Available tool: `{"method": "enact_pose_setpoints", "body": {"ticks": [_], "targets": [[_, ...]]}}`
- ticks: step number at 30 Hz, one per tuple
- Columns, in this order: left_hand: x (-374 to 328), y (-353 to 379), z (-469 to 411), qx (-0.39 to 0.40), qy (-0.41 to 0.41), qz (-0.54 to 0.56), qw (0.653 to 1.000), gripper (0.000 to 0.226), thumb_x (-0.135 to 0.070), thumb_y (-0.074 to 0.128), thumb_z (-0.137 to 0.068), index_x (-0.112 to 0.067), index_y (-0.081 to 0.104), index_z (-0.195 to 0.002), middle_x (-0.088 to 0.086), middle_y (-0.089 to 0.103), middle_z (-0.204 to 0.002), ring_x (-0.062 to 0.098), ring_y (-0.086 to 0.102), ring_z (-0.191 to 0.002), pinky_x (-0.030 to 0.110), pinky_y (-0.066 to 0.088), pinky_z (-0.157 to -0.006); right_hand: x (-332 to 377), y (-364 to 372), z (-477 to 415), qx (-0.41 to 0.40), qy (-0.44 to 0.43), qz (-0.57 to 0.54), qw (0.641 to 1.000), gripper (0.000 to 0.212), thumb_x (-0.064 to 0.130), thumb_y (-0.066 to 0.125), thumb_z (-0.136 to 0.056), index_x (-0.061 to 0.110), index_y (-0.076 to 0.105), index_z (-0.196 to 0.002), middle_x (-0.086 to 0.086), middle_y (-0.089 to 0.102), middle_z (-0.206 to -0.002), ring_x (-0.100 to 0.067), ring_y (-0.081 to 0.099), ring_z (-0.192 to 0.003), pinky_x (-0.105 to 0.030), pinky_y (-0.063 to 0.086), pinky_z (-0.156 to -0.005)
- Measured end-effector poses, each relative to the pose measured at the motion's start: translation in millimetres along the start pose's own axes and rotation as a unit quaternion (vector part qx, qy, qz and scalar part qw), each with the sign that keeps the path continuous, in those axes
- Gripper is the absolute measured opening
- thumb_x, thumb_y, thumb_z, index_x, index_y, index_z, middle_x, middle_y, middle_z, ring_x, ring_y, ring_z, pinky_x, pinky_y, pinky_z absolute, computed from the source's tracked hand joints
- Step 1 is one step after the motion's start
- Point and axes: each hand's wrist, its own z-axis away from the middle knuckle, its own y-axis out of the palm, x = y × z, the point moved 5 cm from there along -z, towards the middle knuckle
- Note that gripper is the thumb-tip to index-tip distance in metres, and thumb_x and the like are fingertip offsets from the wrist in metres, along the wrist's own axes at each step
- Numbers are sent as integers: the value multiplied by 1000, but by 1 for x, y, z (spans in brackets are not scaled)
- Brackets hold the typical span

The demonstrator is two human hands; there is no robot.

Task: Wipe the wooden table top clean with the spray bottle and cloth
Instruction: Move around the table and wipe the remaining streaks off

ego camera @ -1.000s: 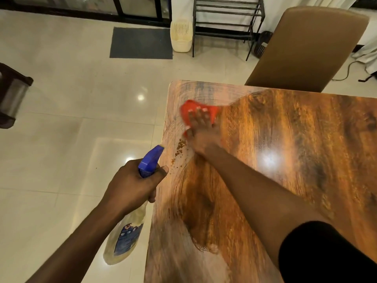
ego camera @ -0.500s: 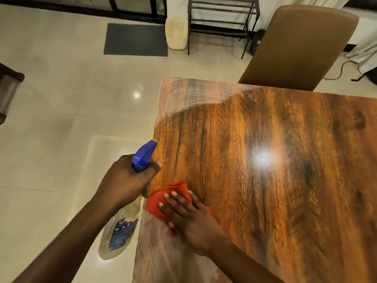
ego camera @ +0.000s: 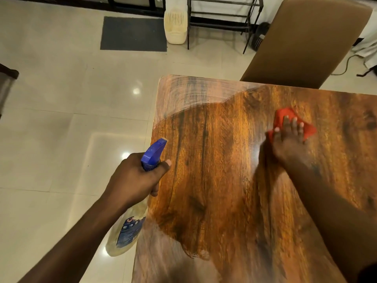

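Note:
The wooden table top point(ego camera: 214, 180) is glossy brown, with dull hazy streaks at its far left corner and along its near left edge. My left hand point(ego camera: 134, 176) grips a spray bottle point(ego camera: 130, 229) with a blue trigger head, held beside the table's left edge over the floor. My right hand point(ego camera: 289, 141) presses flat on a red cloth point(ego camera: 285, 117) on the table, right of the middle, fingers spread over it.
A brown chair point(ego camera: 306, 41) stands at the table's far side. Beyond it are a black metal rack point(ego camera: 224, 15), a cream plastic bin point(ego camera: 175, 25) and a dark mat point(ego camera: 132, 33) on the shiny tiled floor. A dark piece of furniture point(ego camera: 6, 82) is at the left edge.
My right hand swept the red cloth from the far left corner down to the near left edge, then across to the right of the middle. The crumbs near the left edge are gone.

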Motion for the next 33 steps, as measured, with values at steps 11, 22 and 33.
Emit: {"method": "enact_pose_setpoints", "body": {"ticks": [11, 22, 33], "targets": [[14, -10, -4, -13, -10, 9, 1000, 38, -62, 67, -97, -26, 68, -85, 2, 78, -58, 16, 77, -52, 53, 68, -84, 259, 51, -72, 58, -176, 71, 980, 74, 55, 26, -110, 28, -6, -172, -5, -11, -180, -28, -14, -165, -63, -4, -130], [20, -18, 11, -47, -40, 26, 998, 31, -49, 69, -101, -21, 69, -88, 7, 78, -59, 19, 77, -53, 48, 68, -84, 326, 132, 111, 156, -490, 157, 843, 72, 48, 17, -106, 28, -2, -172, -1, -11, -180, -23, -15, -165, -58, -13, -130], [33, -7, 23, -32, -32, 33, 998, 30, -49, 70, -101, -23, 69, -87, 3, 76, -56, 16, 76, -51, 42, 67, -79, 107, 83, 137, 79, -306, 81, 945, 64, 57, 13, -114, 39, -10, -171, 8, -8, -180, -13, -18, -165, -57, 3, -134]]}}
